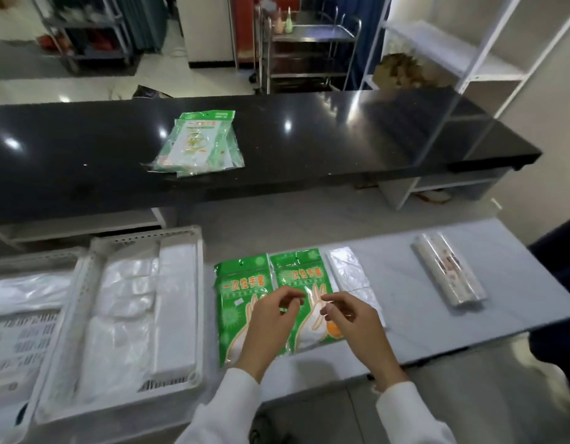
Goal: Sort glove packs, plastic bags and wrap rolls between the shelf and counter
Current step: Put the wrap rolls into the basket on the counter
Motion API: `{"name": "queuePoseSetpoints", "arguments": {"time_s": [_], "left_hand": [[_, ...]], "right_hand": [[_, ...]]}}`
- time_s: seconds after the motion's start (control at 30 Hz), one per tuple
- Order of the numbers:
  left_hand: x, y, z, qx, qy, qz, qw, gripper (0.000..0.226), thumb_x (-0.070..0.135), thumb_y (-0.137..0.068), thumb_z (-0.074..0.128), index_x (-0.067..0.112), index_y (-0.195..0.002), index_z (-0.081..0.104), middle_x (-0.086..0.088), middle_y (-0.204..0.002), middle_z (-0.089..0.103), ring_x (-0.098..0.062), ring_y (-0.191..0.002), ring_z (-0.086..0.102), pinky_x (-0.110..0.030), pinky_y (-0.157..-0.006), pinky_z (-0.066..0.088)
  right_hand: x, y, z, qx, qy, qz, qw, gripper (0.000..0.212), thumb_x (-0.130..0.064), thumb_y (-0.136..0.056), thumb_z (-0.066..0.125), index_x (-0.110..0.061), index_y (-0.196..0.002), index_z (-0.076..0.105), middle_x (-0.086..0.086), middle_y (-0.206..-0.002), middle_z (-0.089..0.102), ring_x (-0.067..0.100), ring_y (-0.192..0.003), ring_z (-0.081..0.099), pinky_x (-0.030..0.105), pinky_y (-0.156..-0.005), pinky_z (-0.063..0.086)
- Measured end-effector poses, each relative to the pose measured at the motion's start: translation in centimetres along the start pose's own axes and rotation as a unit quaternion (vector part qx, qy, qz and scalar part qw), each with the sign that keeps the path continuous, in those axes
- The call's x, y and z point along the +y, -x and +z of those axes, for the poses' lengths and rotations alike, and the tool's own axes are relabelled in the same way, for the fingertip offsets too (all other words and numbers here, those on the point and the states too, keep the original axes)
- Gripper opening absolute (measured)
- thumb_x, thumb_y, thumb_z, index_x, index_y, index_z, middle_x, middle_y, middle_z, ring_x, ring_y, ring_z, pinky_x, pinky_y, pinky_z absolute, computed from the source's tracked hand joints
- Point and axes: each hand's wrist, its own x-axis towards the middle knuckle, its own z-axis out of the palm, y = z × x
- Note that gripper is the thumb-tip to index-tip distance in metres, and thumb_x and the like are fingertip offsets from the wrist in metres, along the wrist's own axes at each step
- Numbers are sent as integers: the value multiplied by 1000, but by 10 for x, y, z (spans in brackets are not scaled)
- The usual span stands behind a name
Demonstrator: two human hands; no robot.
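White shelf [437, 322] holds two slick glove packs [242, 302]; both hands [271, 318] hover loosely curled, empty, so a pinch may slip.

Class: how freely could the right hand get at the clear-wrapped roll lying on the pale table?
Probably yes: the right hand hovers empty over a green glove pack, and only bare table separates it from the roll.
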Motion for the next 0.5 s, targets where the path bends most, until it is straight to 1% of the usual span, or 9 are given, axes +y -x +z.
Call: {"name": "queuePoseSetpoints", "arguments": {"time_s": [0.07,0.13,0.23,0.33,0.4,0.43,0.5], "left_hand": [[3,-6,12,-24,1,8,1000,22,7,-99,64,24,-102,77,18,-96,75,8,-92,66,-8,-78,50],[6,-13,24,-45,8,6,999,22,7,-98,63,23,-103,77,17,-98,75,7,-93,67,-9,-80,50],[10,-21,43,-71,20,1,997,23,6,-98,62,22,-102,78,15,-96,76,3,-91,68,-9,-79,50],[16,-29,65,-95,31,-7,995,23,4,-99,61,20,-102,77,12,-95,76,2,-88,69,-13,-81,52],[20,-35,83,-109,39,-15,993,24,3,-99,61,20,-100,77,10,-94,77,-1,-88,70,-18,-82,54],[22,-39,93,-115,41,-19,992,24,3,-99,61,21,-100,77,10,-94,77,-3,-89,71,-20,-83,55],[28,-47,113,-123,47,-29,991,25,2,-99,60,21,-100,77,8,-93,77,-8,-90,71,-21,-84,55]], "right_hand": [[3,-3,-12,25,9,17,1000,25,-10,-99,66,-33,-103,76,-10,-89,80,9,-84,77,20,-76,58],[7,-3,-23,45,28,29,998,25,-9,-99,67,-33,-101,75,-12,-89,79,7,-83,76,17,-73,57],[14,0,-43,73,47,46,995,22,-12,-98,68,-32,-100,75,-13,-88,79,6,-84,75,13,-72,55],[23,0,-67,105,59,54,991,21,-11,-98,68,-30,-101,76,-15,-90,78,4,-86,72,10,-76,52],[30,-3,-83,127,57,64,988,21,-10,-99,67,-29,-102,76,-18,-95,77,-1,-91,70,8,-78,50],[33,-6,-91,140,53,68,986,21,-11,-100,66,-30,-103,75,-19,-98,77,-2,-94,69,8,-80,51],[41,-14,-109,165,33,79,983,21,-12,-101,65,-29,-105,75,-18,-103,76,-2,-98,69,15,-86,53]]}}
